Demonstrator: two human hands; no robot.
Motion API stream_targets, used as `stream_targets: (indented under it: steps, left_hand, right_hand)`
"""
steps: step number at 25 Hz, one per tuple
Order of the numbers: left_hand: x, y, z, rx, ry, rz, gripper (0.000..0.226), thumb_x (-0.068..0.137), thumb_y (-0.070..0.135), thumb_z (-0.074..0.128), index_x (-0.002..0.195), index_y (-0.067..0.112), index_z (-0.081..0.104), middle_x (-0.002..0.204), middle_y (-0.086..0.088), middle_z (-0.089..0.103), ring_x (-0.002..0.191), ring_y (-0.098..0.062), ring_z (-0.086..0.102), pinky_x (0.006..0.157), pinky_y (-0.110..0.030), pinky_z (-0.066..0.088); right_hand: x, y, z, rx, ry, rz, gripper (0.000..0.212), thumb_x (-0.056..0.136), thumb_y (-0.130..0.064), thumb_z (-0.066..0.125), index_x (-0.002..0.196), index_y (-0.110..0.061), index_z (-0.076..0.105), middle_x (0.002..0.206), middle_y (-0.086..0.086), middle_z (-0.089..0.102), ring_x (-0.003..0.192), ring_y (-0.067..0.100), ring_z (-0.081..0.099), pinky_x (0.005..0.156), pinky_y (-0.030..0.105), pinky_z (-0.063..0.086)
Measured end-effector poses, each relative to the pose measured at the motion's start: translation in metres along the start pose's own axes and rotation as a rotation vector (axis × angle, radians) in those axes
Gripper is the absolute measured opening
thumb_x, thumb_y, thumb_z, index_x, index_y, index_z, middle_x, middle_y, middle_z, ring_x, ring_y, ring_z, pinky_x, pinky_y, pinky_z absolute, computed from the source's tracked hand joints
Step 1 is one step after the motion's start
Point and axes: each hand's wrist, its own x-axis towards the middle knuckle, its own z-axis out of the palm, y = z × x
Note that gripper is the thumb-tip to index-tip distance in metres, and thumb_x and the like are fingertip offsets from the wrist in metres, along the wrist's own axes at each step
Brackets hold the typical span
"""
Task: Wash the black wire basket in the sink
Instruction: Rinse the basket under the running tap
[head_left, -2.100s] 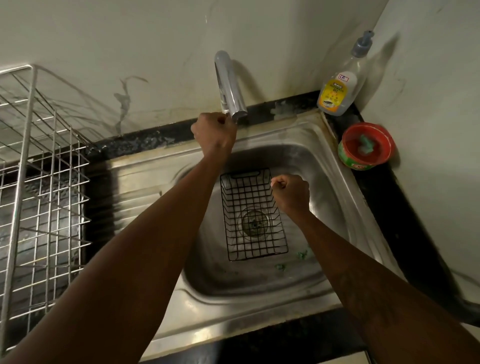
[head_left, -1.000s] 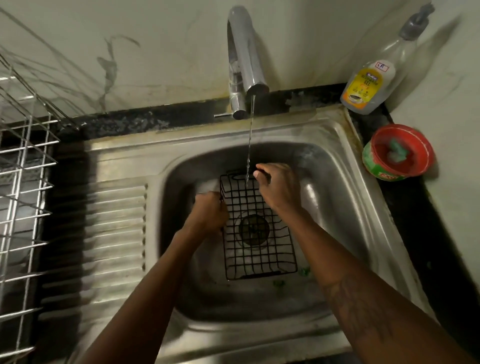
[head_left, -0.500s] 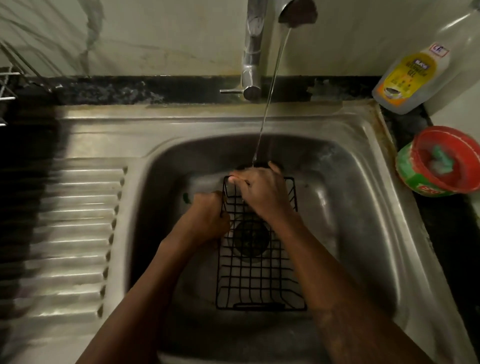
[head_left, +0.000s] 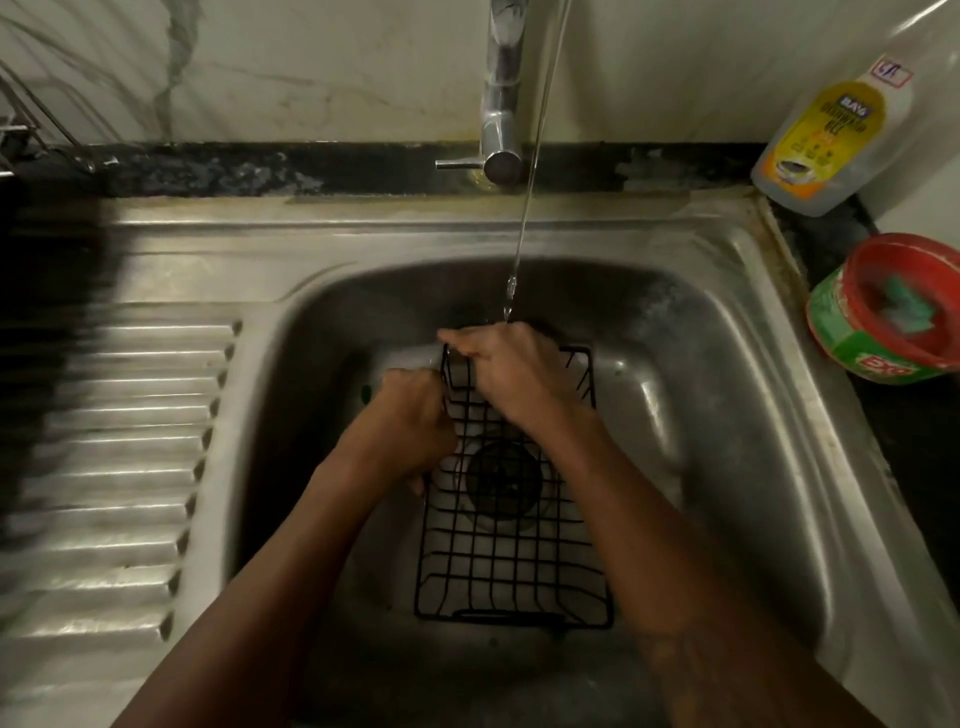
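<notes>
The black wire basket (head_left: 511, 566) lies in the steel sink (head_left: 727, 415), over the round drain. My left hand (head_left: 410, 423) grips the basket's left rim, fingers curled around the wire. My right hand (head_left: 511, 371) grips the far rim near the back left corner. A thin stream of water (head_left: 524, 218) falls from the tap (head_left: 501, 104) and lands on my right hand at the basket's far edge.
A ribbed steel draining board (head_left: 119, 467) lies left of the basin. At the back right stands a dish-soap bottle (head_left: 831, 135), and below it a red and green tub (head_left: 893, 312) with a green scrubber inside. Part of a wire rack (head_left: 31, 140) shows far left.
My left hand left the tap, which now runs, and came down to grip the basket's left rim. My right hand slid along the far rim to the left. The view has closed in on the sink.
</notes>
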Motion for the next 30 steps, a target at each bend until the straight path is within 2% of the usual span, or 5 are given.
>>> stream_targets:
  steps: [4, 10, 19, 24, 30]
  left_hand:
    - [0.000, -0.006, 0.000, -0.193, 0.020, -0.162, 0.018, 0.095, 0.005, 0.059, 0.111, 0.012, 0.055, 0.090, -0.014, 0.065, 0.045, -0.017, 0.070, 0.043, -0.022, 0.054]
    - [0.000, -0.005, 0.006, -0.101, 0.059, -0.035, 0.008, 0.094, 0.007, 0.058, 0.088, 0.003, 0.062, 0.062, -0.009, 0.065, 0.040, -0.017, 0.063, 0.036, -0.017, 0.043]
    - [-0.005, -0.008, -0.005, -0.242, -0.053, -0.148, 0.010, 0.092, 0.005, 0.061, 0.099, 0.012, 0.057, 0.078, -0.010, 0.068, 0.046, -0.015, 0.069, 0.044, -0.019, 0.052]
    - [-0.001, -0.030, -0.005, 0.207, 0.425, -0.170, 0.042, 0.088, 0.056, 0.066, 0.088, 0.015, 0.067, 0.091, -0.011, 0.067, 0.085, -0.036, 0.068, 0.069, -0.037, 0.054]
    - [0.010, -0.010, -0.005, 0.181, 0.453, 0.059, 0.015, 0.091, 0.031, 0.067, 0.100, 0.022, 0.075, 0.090, -0.006, 0.070, 0.078, -0.030, 0.068, 0.065, -0.037, 0.056]
  right_hand:
    - [-0.028, 0.045, -0.026, 0.046, 0.065, 0.180, 0.023, 0.103, -0.029, 0.059, 0.122, -0.029, 0.071, 0.106, -0.001, 0.077, 0.079, 0.009, 0.068, 0.071, 0.032, 0.060]
    - [-0.008, -0.003, -0.006, -0.009, 0.073, -0.024, 0.025, 0.104, -0.027, 0.055, 0.119, -0.026, 0.075, 0.108, 0.006, 0.077, 0.095, 0.027, 0.072, 0.082, 0.039, 0.058]
    - [-0.035, 0.035, -0.023, -0.072, 0.109, 0.087, 0.026, 0.103, -0.020, 0.056, 0.123, -0.022, 0.072, 0.110, 0.006, 0.076, 0.097, 0.025, 0.069, 0.085, 0.043, 0.058]
    - [-0.009, -0.003, -0.013, -0.068, 0.000, -0.118, 0.047, 0.093, -0.004, 0.047, 0.130, -0.023, 0.069, 0.123, 0.007, 0.072, 0.113, 0.027, 0.064, 0.099, 0.044, 0.052]
    - [-0.023, -0.001, -0.014, -0.079, 0.148, 0.149, 0.031, 0.090, -0.052, 0.069, 0.103, -0.025, 0.079, 0.092, 0.002, 0.077, 0.086, 0.023, 0.070, 0.072, 0.032, 0.055]
